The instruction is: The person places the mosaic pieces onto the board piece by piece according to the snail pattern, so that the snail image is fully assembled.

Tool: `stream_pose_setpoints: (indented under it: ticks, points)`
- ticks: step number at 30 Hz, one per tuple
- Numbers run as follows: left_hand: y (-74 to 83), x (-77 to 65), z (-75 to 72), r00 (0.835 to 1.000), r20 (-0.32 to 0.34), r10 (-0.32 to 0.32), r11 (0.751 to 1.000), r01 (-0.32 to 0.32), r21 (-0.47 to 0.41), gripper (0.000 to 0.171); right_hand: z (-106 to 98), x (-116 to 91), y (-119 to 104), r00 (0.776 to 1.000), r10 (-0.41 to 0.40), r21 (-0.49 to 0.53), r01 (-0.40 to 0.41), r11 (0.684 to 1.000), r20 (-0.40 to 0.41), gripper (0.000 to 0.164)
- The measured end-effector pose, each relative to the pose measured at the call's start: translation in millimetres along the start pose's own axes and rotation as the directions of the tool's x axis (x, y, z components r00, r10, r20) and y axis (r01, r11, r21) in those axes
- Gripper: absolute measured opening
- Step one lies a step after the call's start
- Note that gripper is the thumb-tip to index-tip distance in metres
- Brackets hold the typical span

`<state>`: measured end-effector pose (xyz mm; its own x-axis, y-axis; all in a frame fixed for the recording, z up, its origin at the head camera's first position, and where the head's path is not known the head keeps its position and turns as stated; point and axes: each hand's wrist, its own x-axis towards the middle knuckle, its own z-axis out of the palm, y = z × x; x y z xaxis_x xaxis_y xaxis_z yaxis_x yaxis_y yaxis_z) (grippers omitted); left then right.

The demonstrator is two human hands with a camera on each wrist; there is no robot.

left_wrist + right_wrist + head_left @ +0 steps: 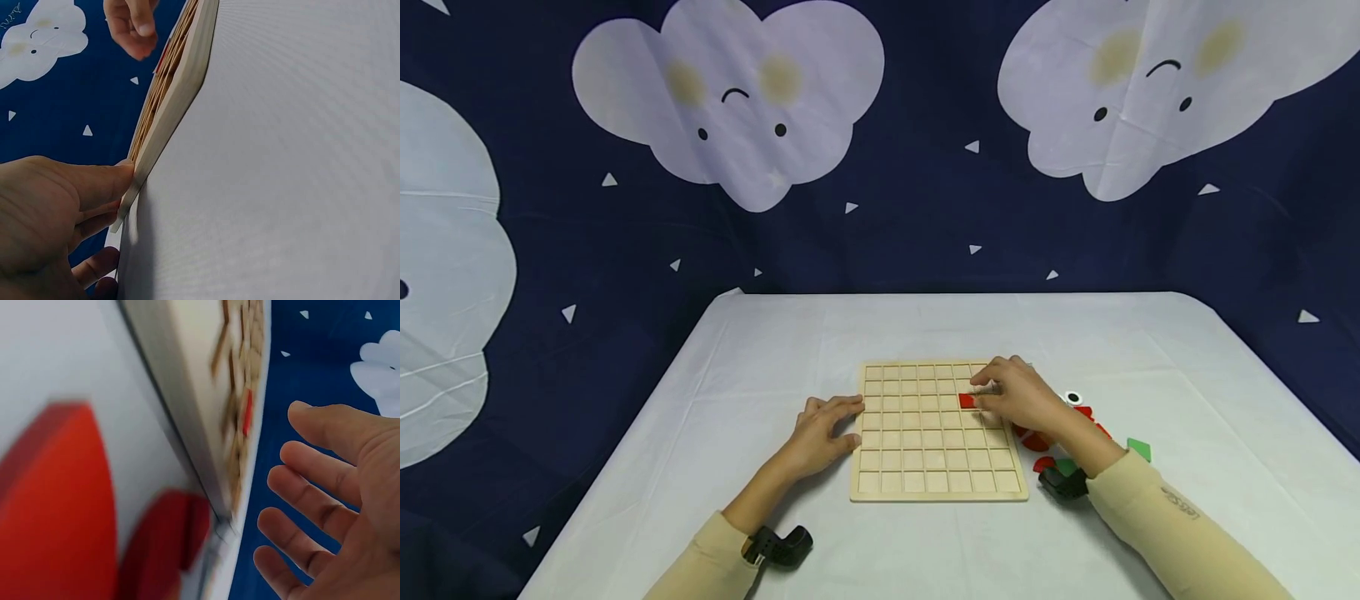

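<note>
A pale wooden grid board (917, 460) lies on the white table. One red square piece (967, 401) sits in a cell right of its middle, and it shows as a thin red strip (248, 412) in the right wrist view. My left hand (822, 435) rests at the board's left edge, with thumb (109, 184) and forefinger touching its side. Over the board's right part, close to the red square, hovers my right hand (1021, 393). Its fingers (322, 469) are spread apart and hold nothing.
Beside the board's right edge lie several red pieces (1037, 442), partly hidden by my right arm. A round black-and-white eye piece (1073, 398) and a green piece (1138, 449) lie farther right. A dark blue cloth with clouds (880, 250) hangs behind the table.
</note>
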<state>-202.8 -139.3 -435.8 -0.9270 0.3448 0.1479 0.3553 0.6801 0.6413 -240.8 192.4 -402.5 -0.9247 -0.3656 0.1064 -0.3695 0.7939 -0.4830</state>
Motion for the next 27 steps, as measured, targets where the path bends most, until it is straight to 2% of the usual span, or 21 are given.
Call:
stream_pose_setpoints:
  ticks: [7,15,27]
  points:
    - [-0.1,-0.3,0.4,1.000,0.000,-0.015,1.000,0.015,-0.003,0.046,-23.8,-20.1,14.6,0.998,0.045,-0.001,-0.045,0.999,-0.042,0.028]
    - [-1.2,0.0,1.1,1.000,-0.009,-0.004,1.000,0.004,0.003,0.046,-46.7,-42.5,45.1,0.984,0.170,-0.015,-0.171,0.985,-0.047,0.035]
    - [-1.9,0.5,1.6,1.000,-0.011,0.007,1.000,-0.007,0.015,0.046,-54.2,-67.9,81.2,0.960,0.280,-0.037,-0.280,0.959,-0.022,0.045]
